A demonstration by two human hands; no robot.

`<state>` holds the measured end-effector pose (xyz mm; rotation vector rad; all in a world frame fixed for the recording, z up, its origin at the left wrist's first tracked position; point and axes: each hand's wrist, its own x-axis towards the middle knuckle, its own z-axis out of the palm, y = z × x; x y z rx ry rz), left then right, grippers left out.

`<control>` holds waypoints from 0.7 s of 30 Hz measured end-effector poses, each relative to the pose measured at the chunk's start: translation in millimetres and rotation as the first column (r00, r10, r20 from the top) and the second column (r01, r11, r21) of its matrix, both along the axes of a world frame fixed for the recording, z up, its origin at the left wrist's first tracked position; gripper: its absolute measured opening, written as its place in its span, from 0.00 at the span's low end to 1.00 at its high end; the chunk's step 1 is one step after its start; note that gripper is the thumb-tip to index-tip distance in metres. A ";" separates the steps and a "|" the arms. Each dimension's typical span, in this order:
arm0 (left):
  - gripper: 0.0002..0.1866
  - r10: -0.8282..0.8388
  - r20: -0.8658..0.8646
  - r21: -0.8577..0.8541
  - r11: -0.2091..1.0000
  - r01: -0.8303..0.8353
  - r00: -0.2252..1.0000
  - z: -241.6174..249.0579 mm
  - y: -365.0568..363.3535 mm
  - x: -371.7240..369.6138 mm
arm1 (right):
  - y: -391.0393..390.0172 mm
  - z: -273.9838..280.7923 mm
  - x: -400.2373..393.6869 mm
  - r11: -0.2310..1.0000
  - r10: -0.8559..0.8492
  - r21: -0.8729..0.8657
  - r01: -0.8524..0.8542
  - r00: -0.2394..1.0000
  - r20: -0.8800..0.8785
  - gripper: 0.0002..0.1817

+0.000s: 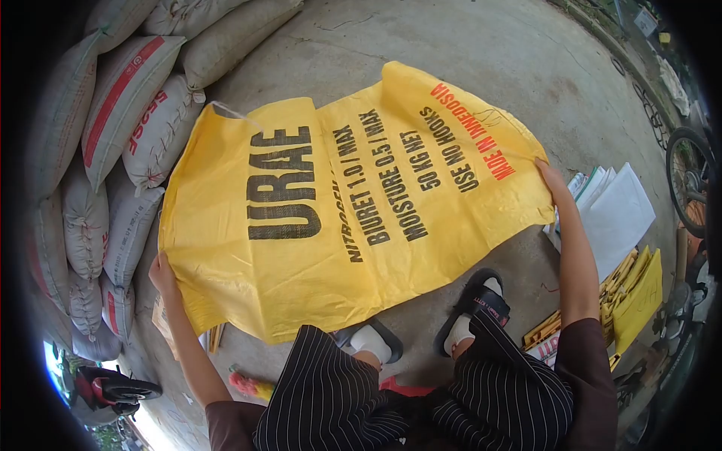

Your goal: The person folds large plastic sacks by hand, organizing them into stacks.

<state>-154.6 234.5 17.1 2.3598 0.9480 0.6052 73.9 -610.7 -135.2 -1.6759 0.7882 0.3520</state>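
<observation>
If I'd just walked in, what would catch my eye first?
The big yellow sack, printed URAE, stretches between the left hand and the right hand. Next come the stacked full sacks at the upper left and the white pile at the right.

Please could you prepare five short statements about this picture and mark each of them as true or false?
1. The left hand and right hand both hold the yellow sack. True.
2. The word URAE on it is printed in red. False: it is black.
3. Filled sacks are piled on the person's left. True.
4. The person is barefoot. False: the person wears white socks and dark sandals.
5. The white pile lies left of the yellow sack. False: it lies to its right.
</observation>
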 end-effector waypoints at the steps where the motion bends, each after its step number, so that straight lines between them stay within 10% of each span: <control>1: 0.18 0.000 -0.126 0.153 0.988 0.020 0.992 -8.3 10.1 -16.7 | -13.3 -9.3 -0.6 0.933 0.145 -0.324 -0.159 0.987 -0.069 0.26; 2: 0.19 0.017 -0.248 0.299 0.952 0.060 0.969 -19.8 19.5 -33.9 | -22.3 -17.6 -1.9 0.740 0.252 -0.597 -0.310 0.951 -0.180 0.27; 5: 0.20 0.133 -0.253 0.320 0.946 -0.047 0.958 -72.6 53.5 -83.4 | -33.4 -34.3 -17.1 0.722 0.259 -0.591 -0.359 0.933 -0.249 0.28; 9: 0.19 0.173 -0.326 0.112 0.983 -0.143 0.929 -92.7 48.3 -102.3 | -22.3 -29.2 -26.9 0.914 0.206 -0.331 -0.233 0.972 -0.114 0.26; 11: 0.19 0.180 -0.364 0.134 0.981 -0.139 0.914 -92.5 39.0 -101.7 | -19.5 -29.3 -21.6 0.710 0.577 -0.432 -0.556 0.811 -0.097 0.20; 12: 0.18 0.160 -0.378 0.136 0.984 -0.116 0.912 -82.8 26.5 -94.5 | -11.7 -22.7 -19.9 0.707 0.579 -0.433 -0.559 0.809 -0.098 0.20; 16: 0.18 0.127 -0.366 0.093 0.991 -0.099 0.922 -82.7 39.4 -87.0 | 102.1 74.7 -40.0 0.022 0.706 -0.871 -0.491 0.624 -0.334 0.28; 21: 0.22 0.068 -0.265 -0.079 0.993 -0.092 0.962 -39.6 -15.5 -60.0 | 228.0 85.6 -101.5 0.169 0.801 -0.751 -0.639 0.532 -0.273 0.35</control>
